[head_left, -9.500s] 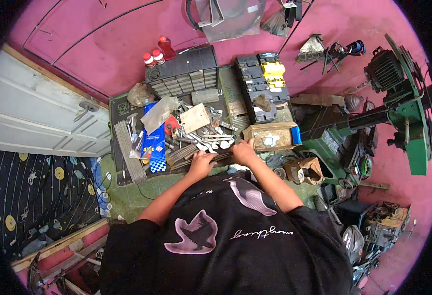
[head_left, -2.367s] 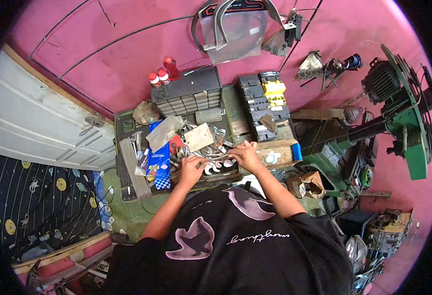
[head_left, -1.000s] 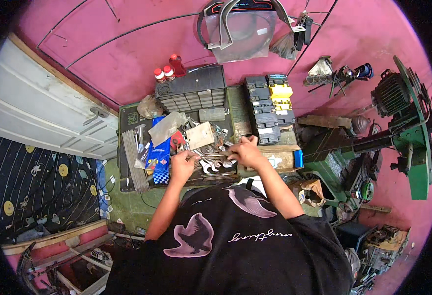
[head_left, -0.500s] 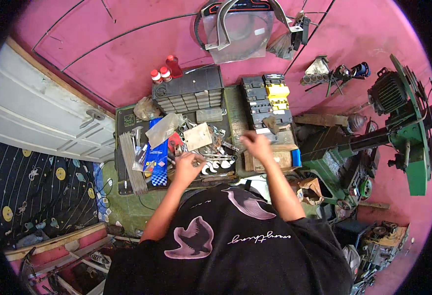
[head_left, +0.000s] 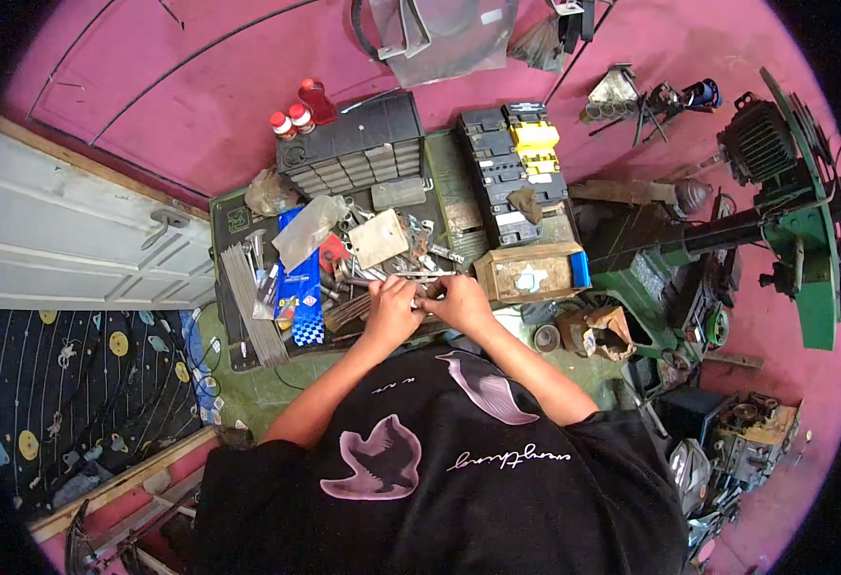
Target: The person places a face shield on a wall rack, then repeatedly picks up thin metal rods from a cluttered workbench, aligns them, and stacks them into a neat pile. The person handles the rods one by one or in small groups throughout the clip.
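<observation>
My left hand (head_left: 394, 309) and my right hand (head_left: 457, 303) meet over the near edge of the cluttered workbench. Their fingers are closed and the fingertips almost touch. Whatever lies between them is too small or hidden to make out. Just beyond the fingers are thin metal tools (head_left: 420, 275) among a heap of loose hardware. A pale square piece (head_left: 377, 240) lies on that heap, beside a cloudy plastic bag (head_left: 308, 232). To the left of my left hand is a blue packet (head_left: 298, 287) with a checkered end.
Thin rods (head_left: 251, 302) lie along the bench's left side. Behind stands a dark drawer cabinet (head_left: 352, 139) with red bottles on top. Black batteries (head_left: 492, 172) and an open wooden box (head_left: 528, 272) are at the right. A green machine (head_left: 804, 259) stands farther right.
My right hand has come left and down from near the batteries to meet my left hand. My left hand has shifted right. The silver open-end wrenches at the bench's front edge no longer show there.
</observation>
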The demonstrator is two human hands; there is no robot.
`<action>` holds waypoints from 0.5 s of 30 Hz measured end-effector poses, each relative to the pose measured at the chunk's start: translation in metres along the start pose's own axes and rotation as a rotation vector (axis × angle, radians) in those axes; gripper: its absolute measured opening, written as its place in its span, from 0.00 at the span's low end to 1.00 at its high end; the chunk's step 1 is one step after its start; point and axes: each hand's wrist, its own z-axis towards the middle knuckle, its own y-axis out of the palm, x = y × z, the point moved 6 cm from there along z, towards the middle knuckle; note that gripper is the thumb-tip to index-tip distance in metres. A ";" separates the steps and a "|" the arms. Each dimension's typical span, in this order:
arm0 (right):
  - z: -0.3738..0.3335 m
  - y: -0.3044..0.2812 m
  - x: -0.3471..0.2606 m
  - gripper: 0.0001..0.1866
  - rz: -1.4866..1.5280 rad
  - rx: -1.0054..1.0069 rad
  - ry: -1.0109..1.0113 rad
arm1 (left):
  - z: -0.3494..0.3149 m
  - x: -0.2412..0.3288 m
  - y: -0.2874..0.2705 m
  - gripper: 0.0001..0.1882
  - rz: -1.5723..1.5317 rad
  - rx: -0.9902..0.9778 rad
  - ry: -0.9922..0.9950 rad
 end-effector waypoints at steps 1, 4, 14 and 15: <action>0.003 0.009 0.012 0.14 0.040 0.016 0.017 | -0.001 0.001 0.001 0.10 -0.020 -0.009 -0.001; 0.003 0.016 0.032 0.11 0.094 0.015 0.058 | -0.004 0.000 0.008 0.11 -0.043 0.015 0.019; -0.002 0.005 0.126 0.09 -0.062 0.064 0.181 | -0.061 -0.052 0.077 0.08 0.189 -0.180 0.011; -0.002 0.005 0.137 0.09 -0.050 0.078 0.206 | -0.064 -0.051 0.078 0.07 0.173 -0.142 -0.006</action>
